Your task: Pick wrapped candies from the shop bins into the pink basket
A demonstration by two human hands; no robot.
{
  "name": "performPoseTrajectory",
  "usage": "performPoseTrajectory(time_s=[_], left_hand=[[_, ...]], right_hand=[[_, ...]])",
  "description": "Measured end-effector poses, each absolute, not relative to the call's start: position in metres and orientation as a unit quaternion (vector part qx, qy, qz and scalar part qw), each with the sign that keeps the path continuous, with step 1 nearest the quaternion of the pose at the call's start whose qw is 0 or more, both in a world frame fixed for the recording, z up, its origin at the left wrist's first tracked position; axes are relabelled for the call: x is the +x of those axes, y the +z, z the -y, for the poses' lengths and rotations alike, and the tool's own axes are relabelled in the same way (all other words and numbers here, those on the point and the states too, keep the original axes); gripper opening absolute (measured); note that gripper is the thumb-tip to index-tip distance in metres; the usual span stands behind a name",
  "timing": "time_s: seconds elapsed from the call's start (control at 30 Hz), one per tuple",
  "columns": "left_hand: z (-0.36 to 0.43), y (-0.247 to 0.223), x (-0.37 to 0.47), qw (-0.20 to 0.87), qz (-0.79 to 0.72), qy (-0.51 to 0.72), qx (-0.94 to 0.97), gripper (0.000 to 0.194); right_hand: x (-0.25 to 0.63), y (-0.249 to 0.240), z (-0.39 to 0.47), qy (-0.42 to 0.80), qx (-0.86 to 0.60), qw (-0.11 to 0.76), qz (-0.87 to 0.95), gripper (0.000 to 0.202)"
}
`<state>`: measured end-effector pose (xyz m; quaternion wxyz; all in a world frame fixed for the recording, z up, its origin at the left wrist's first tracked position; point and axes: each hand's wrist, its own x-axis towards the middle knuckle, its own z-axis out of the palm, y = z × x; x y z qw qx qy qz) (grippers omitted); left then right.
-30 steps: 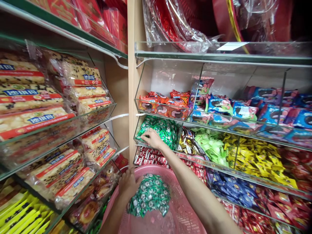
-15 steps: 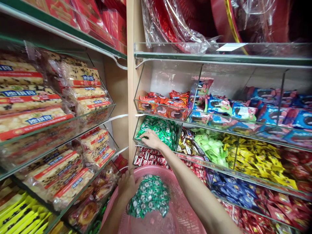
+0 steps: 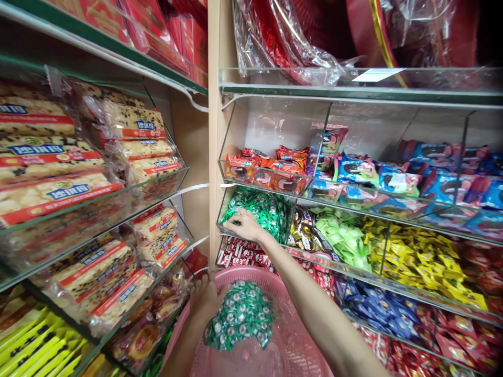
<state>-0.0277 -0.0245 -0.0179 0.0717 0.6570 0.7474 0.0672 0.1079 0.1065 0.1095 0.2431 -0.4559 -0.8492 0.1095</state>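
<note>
A pink plastic basket [image 3: 302,319] stands below the shelves with a heap of green-wrapped candies [image 3: 243,317] inside. My left hand [image 3: 205,297] is closed on the basket's left rim, its fingertips partly hidden. My right hand [image 3: 247,226] reaches to the front of a clear bin that holds more green-wrapped candies [image 3: 261,204]. Its thumb and fingers are drawn together, pointing left at the candies near the bin's front edge. Whatever lies between those fingers is too small to make out.
Glass-fronted shelves surround the basket. Wrapped pastry bars [image 3: 68,191] fill the left side. On the right are blue snack packs [image 3: 357,170], light green candies [image 3: 341,235], yellow candies [image 3: 420,256] and blue candies [image 3: 379,301]. A wooden post [image 3: 214,131] marks the corner.
The view has shifted slightly, so the shelves appear a little farther right. Both hands and the heap in the basket look nearly unchanged.
</note>
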Motion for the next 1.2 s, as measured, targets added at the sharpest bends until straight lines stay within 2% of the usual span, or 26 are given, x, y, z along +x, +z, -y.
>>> performPoseTrajectory(time_s=[0.2,0.43,0.57,0.73,0.93,1.2], left_hand=[[0.024,-0.018,-0.028,0.076,-0.745,0.075,0.659,0.059],[0.027,-0.015,-0.027,0.068,-0.743,0.075,0.662,0.057],[0.029,-0.012,-0.026,0.071,-0.743,0.078,0.661,0.054],[0.030,-0.012,-0.023,0.078,-0.746,0.077,0.656,0.052],[0.031,-0.013,-0.021,0.088,-0.748,0.072,0.654,0.055],[0.035,-0.012,-0.023,0.086,-0.747,0.074,0.655,0.053]], right_hand=[[0.109,0.106,-0.110,0.106,-0.431,0.307,0.842,0.022],[0.116,0.108,-0.107,0.143,-0.371,0.513,0.761,0.023],[0.117,0.111,-0.077,0.155,-0.323,0.565,0.744,0.021],[0.120,0.084,-0.018,0.251,-0.291,0.530,0.756,0.022],[0.148,0.017,0.015,0.451,-0.398,0.446,0.663,0.030],[0.194,-0.013,0.027,0.543,-0.454,0.394,0.586,0.039]])
